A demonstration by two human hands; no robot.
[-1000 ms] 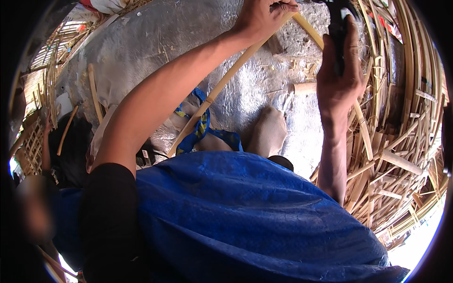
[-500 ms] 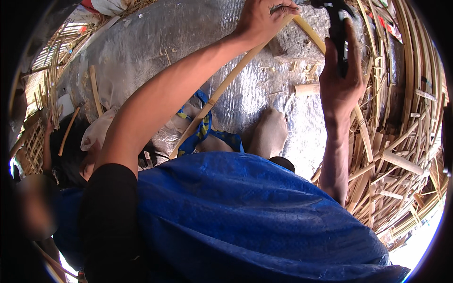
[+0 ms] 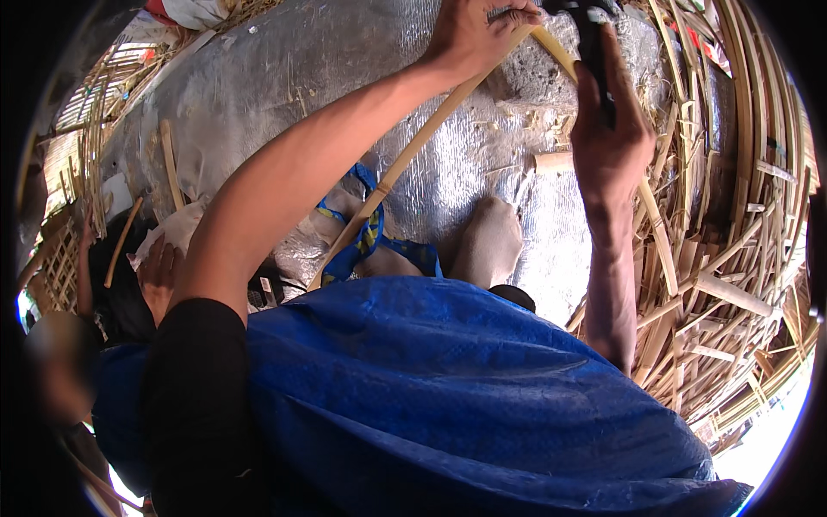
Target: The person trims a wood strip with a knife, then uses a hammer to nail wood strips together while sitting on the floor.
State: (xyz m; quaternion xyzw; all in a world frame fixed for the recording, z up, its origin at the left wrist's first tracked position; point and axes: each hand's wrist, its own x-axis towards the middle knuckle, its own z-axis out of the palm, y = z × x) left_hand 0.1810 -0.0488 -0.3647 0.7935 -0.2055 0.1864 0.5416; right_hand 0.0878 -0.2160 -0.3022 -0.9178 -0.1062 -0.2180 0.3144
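At the top of the view my left hand is closed on a pale bamboo strip. One length of the strip runs down toward my lap. Beyond my fingers it makes a sharp bend, and the other length slants down to the right behind my right hand. My right hand grips a black tool by its long handle, the tool's head close to my left fingertips and partly cut off by the upper edge. I cannot tell the tool's kind. Below the bend lies a rough grey block.
Silvery foil sheeting covers the ground. A blue tarp lies over my lap, near a blue patterned cloth. Many bamboo strips pile up on the right. At the left, another person's hand rests near a pale cloth.
My right hand and the black tool have shifted slightly up and left, nearer my left fingers. My left hand stays nearly still. The other person's hand has come into sight.
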